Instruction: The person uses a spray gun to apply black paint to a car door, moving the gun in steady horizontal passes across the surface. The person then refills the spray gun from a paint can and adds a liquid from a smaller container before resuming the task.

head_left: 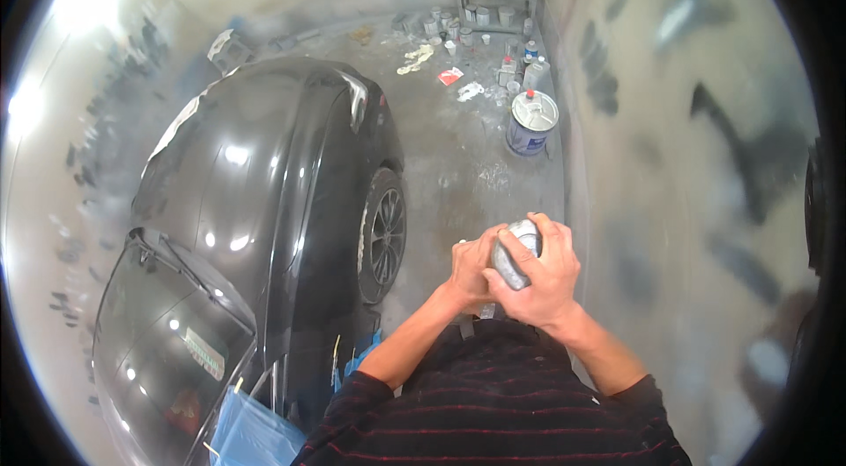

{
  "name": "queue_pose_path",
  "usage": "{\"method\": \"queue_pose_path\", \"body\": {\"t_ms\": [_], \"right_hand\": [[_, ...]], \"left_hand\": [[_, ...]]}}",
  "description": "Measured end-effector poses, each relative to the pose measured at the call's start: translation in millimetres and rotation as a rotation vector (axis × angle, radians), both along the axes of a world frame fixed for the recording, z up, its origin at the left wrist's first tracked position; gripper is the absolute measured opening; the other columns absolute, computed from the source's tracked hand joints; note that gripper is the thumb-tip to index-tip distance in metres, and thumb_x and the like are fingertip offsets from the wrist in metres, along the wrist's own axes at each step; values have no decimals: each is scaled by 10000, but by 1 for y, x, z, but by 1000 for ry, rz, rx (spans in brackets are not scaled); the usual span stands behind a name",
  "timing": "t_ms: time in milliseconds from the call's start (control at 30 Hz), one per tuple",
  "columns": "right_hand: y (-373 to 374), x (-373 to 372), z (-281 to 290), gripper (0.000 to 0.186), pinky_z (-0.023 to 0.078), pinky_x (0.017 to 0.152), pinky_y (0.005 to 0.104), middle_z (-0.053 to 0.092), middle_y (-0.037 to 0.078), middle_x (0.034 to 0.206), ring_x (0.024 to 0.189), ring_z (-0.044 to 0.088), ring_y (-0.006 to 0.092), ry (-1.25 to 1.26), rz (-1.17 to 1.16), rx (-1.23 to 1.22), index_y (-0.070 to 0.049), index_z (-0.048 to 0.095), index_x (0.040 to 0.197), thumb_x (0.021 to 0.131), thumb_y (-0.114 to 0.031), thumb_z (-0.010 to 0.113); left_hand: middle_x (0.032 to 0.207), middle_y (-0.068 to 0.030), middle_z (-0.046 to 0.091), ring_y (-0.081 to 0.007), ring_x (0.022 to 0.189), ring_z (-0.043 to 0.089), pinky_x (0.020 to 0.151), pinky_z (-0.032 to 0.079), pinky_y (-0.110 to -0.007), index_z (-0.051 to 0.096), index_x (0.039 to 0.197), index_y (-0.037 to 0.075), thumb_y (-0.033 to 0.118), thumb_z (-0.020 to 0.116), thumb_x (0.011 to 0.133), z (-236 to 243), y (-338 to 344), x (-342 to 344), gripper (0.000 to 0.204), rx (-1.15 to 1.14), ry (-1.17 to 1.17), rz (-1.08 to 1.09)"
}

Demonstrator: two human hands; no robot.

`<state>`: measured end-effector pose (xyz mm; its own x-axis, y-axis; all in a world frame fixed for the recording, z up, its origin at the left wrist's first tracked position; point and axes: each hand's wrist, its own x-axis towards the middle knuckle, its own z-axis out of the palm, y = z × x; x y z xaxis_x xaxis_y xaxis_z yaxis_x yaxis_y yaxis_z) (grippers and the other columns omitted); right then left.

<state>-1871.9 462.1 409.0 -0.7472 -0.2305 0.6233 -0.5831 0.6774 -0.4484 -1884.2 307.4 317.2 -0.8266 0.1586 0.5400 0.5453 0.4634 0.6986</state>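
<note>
A silvery, rounded cup with a pale top is held before my body, tilted, between both hands. It looks like the paint cup of a spray gun; whatever is beneath it is mostly hidden. My right hand is closed over its top and right side, fingers curled across the rim. From the left, my left hand is closed against the cup, its fingertips partly hidden. A small metallic piece shows just below the hands, and I cannot tell whether it belongs to the cup.
A glossy black car fills the left, its front wheel close to my left arm. Blue masking film hangs at its side. Ahead stand a large lidded can, several small containers and a shelf. A paint-stained wall runs along my right.
</note>
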Motion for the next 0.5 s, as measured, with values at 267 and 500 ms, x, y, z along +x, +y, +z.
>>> {"method": "queue_pose_path", "body": {"t_ms": [267, 500], "right_hand": [[34, -275, -16, 587, 564, 826, 489, 620, 210, 1280, 1032, 617, 424, 10, 332, 93, -206, 746, 1193, 631, -308, 883], [29, -521, 23, 513, 561, 905, 491, 606, 173, 1276, 1118, 631, 406, 40, 1086, 230, -238, 739, 1180, 690, -334, 858]], "left_hand": [[1118, -141, 750, -349, 917, 757, 768, 598, -432, 605, 1314, 54, 418, 956, 532, -31, 2, -270, 931, 54, -158, -212], [1177, -83, 738, -328, 993, 740, 808, 579, -423, 632, 1280, 130, 398, 944, 547, 9, -29, -451, 841, -75, -179, -291]]}}
